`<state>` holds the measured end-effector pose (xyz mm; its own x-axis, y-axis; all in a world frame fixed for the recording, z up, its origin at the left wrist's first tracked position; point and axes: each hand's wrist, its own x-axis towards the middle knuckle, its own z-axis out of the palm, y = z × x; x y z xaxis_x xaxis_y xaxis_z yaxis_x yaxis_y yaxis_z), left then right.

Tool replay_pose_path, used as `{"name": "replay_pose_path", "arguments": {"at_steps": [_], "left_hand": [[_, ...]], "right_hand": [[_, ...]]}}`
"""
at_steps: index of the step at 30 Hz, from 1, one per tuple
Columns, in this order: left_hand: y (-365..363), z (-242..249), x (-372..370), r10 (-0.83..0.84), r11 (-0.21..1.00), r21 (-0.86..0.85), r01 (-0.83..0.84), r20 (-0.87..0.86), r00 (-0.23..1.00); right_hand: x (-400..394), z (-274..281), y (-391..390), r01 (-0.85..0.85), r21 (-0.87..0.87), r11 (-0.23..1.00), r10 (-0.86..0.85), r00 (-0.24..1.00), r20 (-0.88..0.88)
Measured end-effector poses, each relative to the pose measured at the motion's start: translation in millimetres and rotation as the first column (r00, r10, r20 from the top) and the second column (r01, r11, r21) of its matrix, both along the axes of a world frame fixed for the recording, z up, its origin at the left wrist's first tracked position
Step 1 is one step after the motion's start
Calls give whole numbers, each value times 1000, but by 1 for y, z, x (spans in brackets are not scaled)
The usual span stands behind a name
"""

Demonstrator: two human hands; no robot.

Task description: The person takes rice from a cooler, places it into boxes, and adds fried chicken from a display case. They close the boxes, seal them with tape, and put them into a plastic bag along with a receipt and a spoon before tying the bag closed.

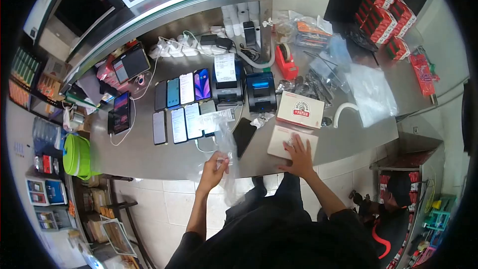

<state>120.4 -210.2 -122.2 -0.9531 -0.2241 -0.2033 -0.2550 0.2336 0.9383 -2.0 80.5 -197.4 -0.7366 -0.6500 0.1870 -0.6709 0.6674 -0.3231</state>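
Shelves (pixel 42 189) with small boxed goods are standing at the far left, and a green plastic container (pixel 77 155) is sitting just beside the left end of the metal counter (pixel 139 154). A tablet (pixel 121 113) is lying on the counter near that end, with a white cable running from it. Next to it, two rows of phones (pixel 180 104) are lying flat, side by side, most with their screens lit. Behind them a white power strip (pixel 181 47) is lying under the raised shelf.

The left hand (pixel 215 168) is hanging over the front edge of the counter, with its fingers closed around a clear plastic bag (pixel 226 144); the bag is rising above the hand and also hanging down below it. A dark phone (pixel 243 135) is lying tilted just to the right of the bag. Behind it two black receipt printers (pixel 244 92) are standing together, and a paper slip is coming out of the left one.

The right hand (pixel 298 155) is lying open and flat on a pale flat box (pixel 281 142) near the front edge of the counter, fingers spread, not gripping it. A second white box with a red label (pixel 300 110) is touching the far side of the pale box. A red tape dispenser (pixel 286 62) is standing further back. More clear bags (pixel 371 92) are lying to the right, and red cartons (pixel 386 12) are stacked in the far right corner. Another person (pixel 393 194) in dark clothes is crouching on the floor at the lower right.
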Motion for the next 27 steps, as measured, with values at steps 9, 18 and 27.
{"name": "replay_pose_path", "arguments": {"at_steps": [9,18,27], "left_hand": [[39,-42,-82,-139,854,519,20,192,972],[-33,-86,-53,102,992,-90,-84,208,973],[-46,12,-24,332,779,501,-376,179,926]], "right_hand": [[-16,34,57,206,275,939,-237,968,86],[-12,89,52,595,-658,462,241,630,738],[18,33,-133,108,-781,615,283,894,346]]}}
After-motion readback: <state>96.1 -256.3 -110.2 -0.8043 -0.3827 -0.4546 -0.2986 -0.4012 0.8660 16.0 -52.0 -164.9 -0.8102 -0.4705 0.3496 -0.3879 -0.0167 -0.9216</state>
